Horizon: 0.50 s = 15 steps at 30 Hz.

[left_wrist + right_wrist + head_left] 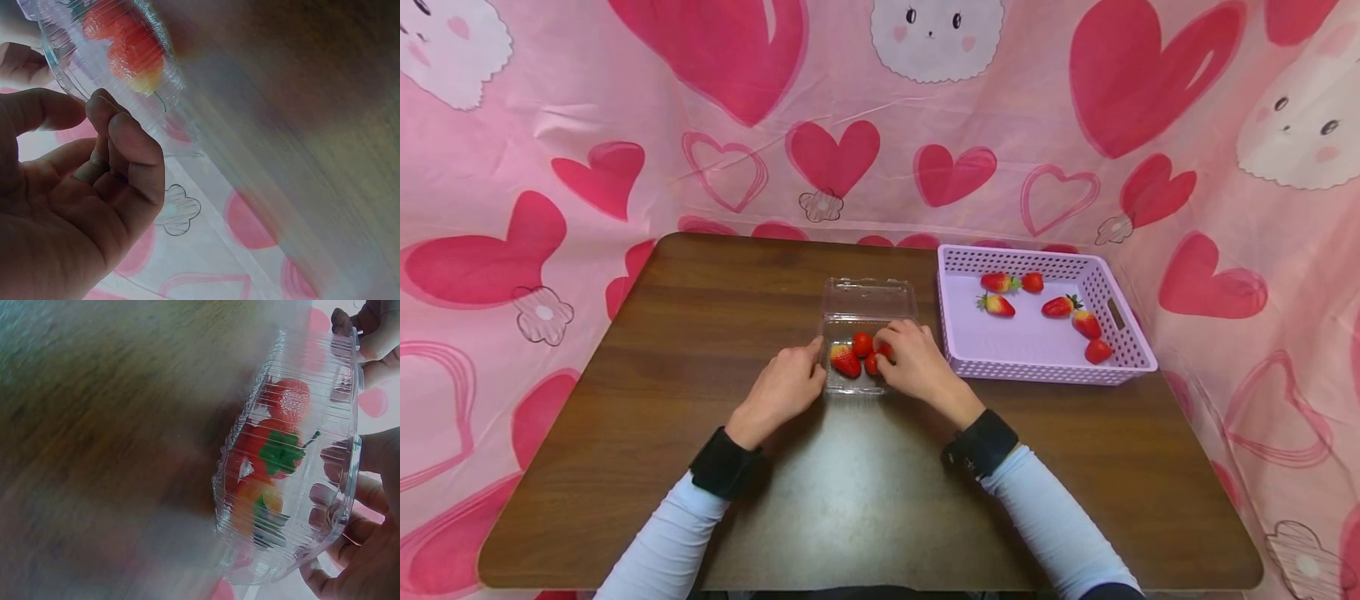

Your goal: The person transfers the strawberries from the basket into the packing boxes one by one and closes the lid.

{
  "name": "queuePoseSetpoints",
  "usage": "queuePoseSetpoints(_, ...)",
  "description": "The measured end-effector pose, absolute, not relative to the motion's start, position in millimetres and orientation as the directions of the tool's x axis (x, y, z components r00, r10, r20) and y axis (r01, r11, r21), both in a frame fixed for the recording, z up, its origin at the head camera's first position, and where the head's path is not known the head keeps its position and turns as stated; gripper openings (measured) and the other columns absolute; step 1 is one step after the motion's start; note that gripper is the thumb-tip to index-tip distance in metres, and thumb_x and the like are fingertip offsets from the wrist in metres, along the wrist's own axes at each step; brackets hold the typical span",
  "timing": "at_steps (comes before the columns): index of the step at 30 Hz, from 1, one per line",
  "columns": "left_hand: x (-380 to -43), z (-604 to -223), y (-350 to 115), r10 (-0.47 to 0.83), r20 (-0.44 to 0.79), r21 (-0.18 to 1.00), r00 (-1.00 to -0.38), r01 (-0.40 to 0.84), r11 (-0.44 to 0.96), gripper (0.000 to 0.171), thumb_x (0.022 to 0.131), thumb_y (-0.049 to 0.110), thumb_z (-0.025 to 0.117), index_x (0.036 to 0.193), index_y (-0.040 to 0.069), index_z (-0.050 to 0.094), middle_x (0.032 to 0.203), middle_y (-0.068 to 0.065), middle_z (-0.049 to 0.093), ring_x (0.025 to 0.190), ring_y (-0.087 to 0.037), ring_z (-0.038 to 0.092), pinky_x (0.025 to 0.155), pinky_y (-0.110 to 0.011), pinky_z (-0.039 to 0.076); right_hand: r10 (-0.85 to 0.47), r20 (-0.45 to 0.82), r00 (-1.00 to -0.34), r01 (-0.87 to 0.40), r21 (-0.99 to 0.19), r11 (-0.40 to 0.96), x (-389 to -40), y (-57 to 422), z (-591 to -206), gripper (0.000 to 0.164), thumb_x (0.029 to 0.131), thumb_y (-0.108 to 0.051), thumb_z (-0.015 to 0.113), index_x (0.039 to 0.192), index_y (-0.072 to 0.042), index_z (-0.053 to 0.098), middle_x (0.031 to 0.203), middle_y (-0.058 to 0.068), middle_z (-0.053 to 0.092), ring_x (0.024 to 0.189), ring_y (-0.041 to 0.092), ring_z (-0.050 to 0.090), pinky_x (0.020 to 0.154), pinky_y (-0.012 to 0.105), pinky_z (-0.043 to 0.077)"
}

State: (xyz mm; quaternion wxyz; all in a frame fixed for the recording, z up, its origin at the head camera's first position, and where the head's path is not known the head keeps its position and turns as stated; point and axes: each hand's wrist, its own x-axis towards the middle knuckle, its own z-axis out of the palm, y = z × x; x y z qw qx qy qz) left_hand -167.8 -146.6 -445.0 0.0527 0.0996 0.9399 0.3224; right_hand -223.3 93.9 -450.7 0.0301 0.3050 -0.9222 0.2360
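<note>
A clear plastic clamshell box point(859, 388) lies on the table with its lid point(869, 300) folded back. Several strawberries sit inside, among them a yellow-shouldered strawberry point(846, 362) and a small red strawberry point(862, 343). My left hand point(786, 383) pinches the box's left rim between thumb and forefinger; the left wrist view shows these fingertips point(100, 112) at the edge. Over the box's right side, my right hand point(916, 360) reaches in with loosely bent fingers point(322, 494). Through the ribbed wall they appear just above a green-leafed strawberry point(281, 453), apart from it.
A lilac perforated basket point(1000, 342) stands at the right rear of the brown table point(760, 517), close to the box. It holds several strawberries, including a strawberry point(1097, 351) in its near right corner. A pink heart-print cloth point(932, 108) hangs round the table.
</note>
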Motion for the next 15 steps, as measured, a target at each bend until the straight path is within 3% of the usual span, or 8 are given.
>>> queuePoseSetpoints(15, -168.1, -446.3, -147.2, 0.223, -0.024, 0.621, -0.974, 0.16, 0.767, 0.054, 0.1, 0.006, 0.058, 0.151, -0.01, 0.049, 0.072, -0.008, 0.054, 0.054, -0.02, 0.041, 0.048, -0.033, 0.04, -0.532, 0.236, -0.813, -0.579, -0.423, 0.697, -226.1, 101.2, -445.0, 0.016, 0.09, -0.009, 0.076, 0.106, -0.007, 0.077, 0.107, 0.007, 0.07, 0.104, 0.029, 0.06, 0.087, 0.045, 0.044)
